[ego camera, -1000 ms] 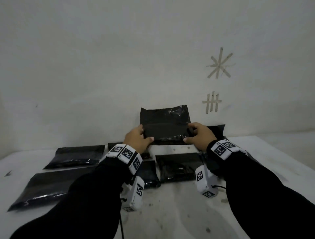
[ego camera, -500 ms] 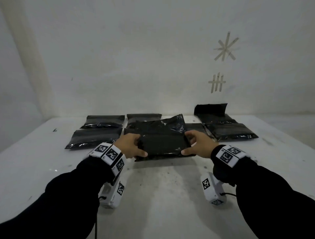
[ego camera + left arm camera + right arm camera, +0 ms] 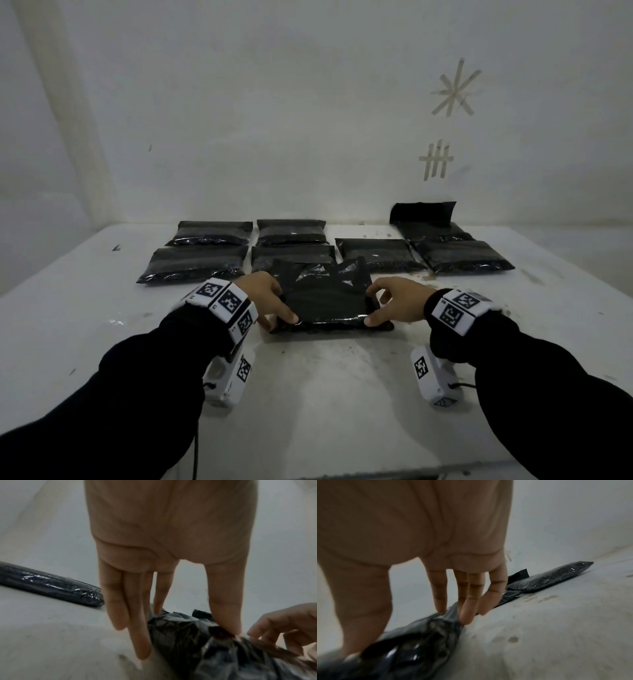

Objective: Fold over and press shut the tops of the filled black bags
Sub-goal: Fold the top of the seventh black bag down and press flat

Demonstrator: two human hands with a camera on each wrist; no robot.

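Both hands pinch one black bag on the white counter: my left hand at its left edge, my right hand opposite.

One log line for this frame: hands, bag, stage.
left hand: holds bag's left edge | right hand: holds right edge | bag: on table, top crumpled, unsealed | stage: before fold

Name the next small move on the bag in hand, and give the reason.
Probably fold the crumpled far flap toward you and press it flat: the bag lies on the table, left hand and right hand pinching its sides, top unsealed.
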